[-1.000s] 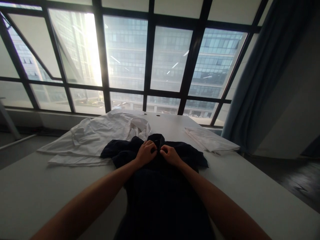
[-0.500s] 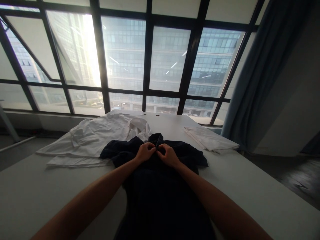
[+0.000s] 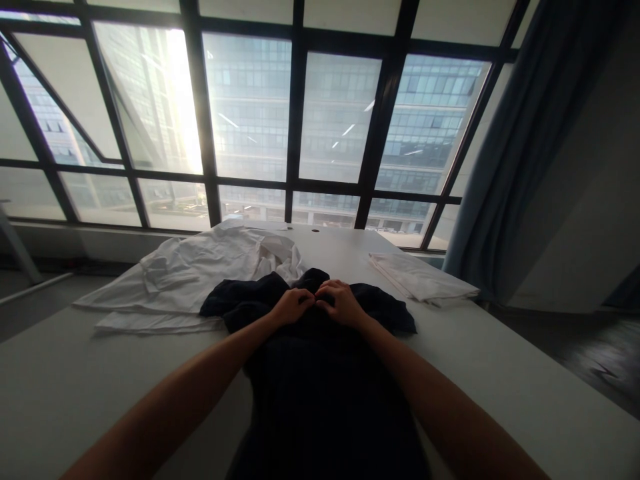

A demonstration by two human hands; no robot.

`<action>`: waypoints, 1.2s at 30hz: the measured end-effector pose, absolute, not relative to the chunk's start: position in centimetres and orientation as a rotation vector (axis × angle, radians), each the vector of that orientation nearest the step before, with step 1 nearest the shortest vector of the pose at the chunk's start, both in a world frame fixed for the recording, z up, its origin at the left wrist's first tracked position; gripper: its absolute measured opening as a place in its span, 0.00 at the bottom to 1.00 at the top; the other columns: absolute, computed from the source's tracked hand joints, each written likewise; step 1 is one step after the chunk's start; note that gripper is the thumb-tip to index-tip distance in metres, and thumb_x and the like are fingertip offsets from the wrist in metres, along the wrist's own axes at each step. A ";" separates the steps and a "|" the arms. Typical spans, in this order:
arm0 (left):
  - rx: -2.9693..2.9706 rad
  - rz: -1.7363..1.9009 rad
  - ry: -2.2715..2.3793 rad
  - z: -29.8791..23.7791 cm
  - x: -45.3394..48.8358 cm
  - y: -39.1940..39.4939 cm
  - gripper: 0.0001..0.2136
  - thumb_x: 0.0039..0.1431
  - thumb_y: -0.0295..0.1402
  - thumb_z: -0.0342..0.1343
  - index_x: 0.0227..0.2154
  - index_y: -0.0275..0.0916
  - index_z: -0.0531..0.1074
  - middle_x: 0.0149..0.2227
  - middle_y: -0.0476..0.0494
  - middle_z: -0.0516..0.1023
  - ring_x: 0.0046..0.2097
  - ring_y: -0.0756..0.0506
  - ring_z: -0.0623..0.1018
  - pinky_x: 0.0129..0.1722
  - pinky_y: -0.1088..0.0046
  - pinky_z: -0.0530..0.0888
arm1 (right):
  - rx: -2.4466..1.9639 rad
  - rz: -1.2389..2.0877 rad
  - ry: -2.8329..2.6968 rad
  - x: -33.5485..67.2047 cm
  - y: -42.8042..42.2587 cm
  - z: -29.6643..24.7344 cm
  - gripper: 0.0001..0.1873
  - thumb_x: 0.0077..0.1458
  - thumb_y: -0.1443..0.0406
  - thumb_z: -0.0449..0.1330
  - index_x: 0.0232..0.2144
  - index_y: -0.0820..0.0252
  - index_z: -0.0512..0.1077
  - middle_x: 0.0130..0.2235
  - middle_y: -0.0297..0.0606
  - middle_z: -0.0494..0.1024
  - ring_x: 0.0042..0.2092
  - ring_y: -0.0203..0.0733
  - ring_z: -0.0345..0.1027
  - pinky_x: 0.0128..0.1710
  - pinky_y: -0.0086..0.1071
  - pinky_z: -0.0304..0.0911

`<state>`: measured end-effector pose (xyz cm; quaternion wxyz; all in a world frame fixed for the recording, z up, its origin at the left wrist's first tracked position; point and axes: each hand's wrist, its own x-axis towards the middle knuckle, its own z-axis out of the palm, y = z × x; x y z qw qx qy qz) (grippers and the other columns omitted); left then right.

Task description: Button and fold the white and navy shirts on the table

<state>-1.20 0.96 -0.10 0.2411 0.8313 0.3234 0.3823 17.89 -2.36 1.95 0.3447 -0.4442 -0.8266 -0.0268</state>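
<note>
A dark navy shirt (image 3: 385, 308) lies spread on the white table, its sleeves reaching out to both sides and its collar end pointing at the window. Near the collar, my left hand (image 3: 291, 306) pinches the dark fabric between thumb and fingers. My right hand (image 3: 343, 304) meets it there, fingers curled and thumb bent in, also on the cloth. The fingertips of both hands almost touch. Deep shadow hides the exact bit of cloth between them. Part of a rumpled white garment (image 3: 195, 270) lies against the shirt's left sleeve.
A folded white cloth (image 3: 423, 277) rests on the right side of the white table (image 3: 500, 373). Beyond the table's far edge stand large windows with black frames (image 3: 295, 120). A blue-grey curtain (image 3: 505, 160) hangs at the right.
My right hand has shifted slightly up and right, its fingers now arched over the collar area. The raised fold of dark cloth between the hands has dropped. My left hand has barely moved.
</note>
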 end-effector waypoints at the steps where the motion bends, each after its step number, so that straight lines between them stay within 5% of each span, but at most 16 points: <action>1: 2.275 1.054 0.855 -0.1 -1.3 1.0 0.10 0.60 0.34 0.54 0.35 0.38 0.79 0.35 0.47 0.81 0.37 0.47 0.77 0.42 0.72 0.72 | -1.156 -0.062 -2.168 18.1 -2.2 2.1 0.07 0.51 0.66 0.65 0.36 0.55 0.76 0.42 0.39 0.77 0.48 0.47 0.67 0.54 0.45 0.54; 6: 2.494 1.141 0.750 0.7 -1.6 0.7 0.09 0.62 0.31 0.52 0.34 0.39 0.79 0.38 0.44 0.79 0.41 0.47 0.77 0.46 0.71 0.71 | -1.203 -0.112 -2.207 18.0 -2.1 2.3 0.03 0.53 0.67 0.63 0.32 0.57 0.76 0.36 0.39 0.77 0.44 0.46 0.67 0.53 0.45 0.54; 12: 2.748 0.999 0.934 1.9 -1.8 0.2 0.07 0.59 0.29 0.53 0.33 0.38 0.77 0.38 0.42 0.74 0.41 0.45 0.75 0.45 0.70 0.71 | -1.181 -0.220 -2.197 17.2 -2.4 1.9 0.04 0.55 0.69 0.61 0.34 0.57 0.74 0.40 0.40 0.76 0.49 0.46 0.66 0.63 0.51 0.41; 30: 2.562 0.700 0.981 1.8 -2.1 1.7 0.08 0.52 0.34 0.57 0.30 0.37 0.79 0.34 0.46 0.78 0.34 0.48 0.75 0.35 0.75 0.68 | -1.016 -0.494 -2.313 17.2 -2.7 1.7 0.04 0.59 0.69 0.59 0.35 0.57 0.75 0.40 0.38 0.77 0.49 0.45 0.66 0.61 0.46 0.46; 36: 2.341 0.630 1.035 1.3 -1.9 2.0 0.12 0.52 0.39 0.57 0.31 0.34 0.78 0.25 0.49 0.75 0.27 0.50 0.70 0.27 0.75 0.64 | -1.052 -0.433 -2.253 17.1 -3.0 1.8 0.03 0.57 0.69 0.60 0.34 0.58 0.74 0.39 0.40 0.77 0.48 0.45 0.67 0.60 0.46 0.47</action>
